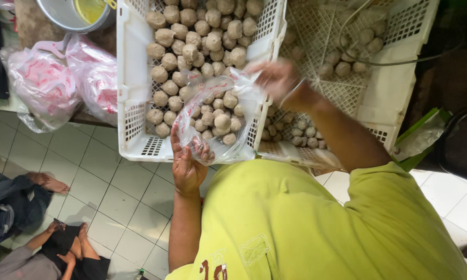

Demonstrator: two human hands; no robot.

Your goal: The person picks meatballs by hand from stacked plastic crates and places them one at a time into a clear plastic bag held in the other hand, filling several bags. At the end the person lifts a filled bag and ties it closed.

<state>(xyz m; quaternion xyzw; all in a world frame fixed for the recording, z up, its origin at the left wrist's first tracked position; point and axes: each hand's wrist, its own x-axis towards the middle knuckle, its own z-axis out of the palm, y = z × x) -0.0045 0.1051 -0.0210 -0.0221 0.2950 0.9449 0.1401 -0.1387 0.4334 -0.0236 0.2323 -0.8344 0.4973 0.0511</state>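
Fingers (205, 153) of our left hand (188, 168) are closed on the lower edge of a clear plastic bag (215, 116), which already holds several grey-brown meatballs (222, 122). We hold the bag over the near side of a white perforated crate (135, 78) full of the same balls. Our right hand (277, 78) is blurred at the top edge of the bag; we cannot tell how far its fingers are open. Beyond it, a second white crate (394, 78) holds fewer balls. On the left, pink plastic bags (62, 83) lie on the worktop (34, 23).
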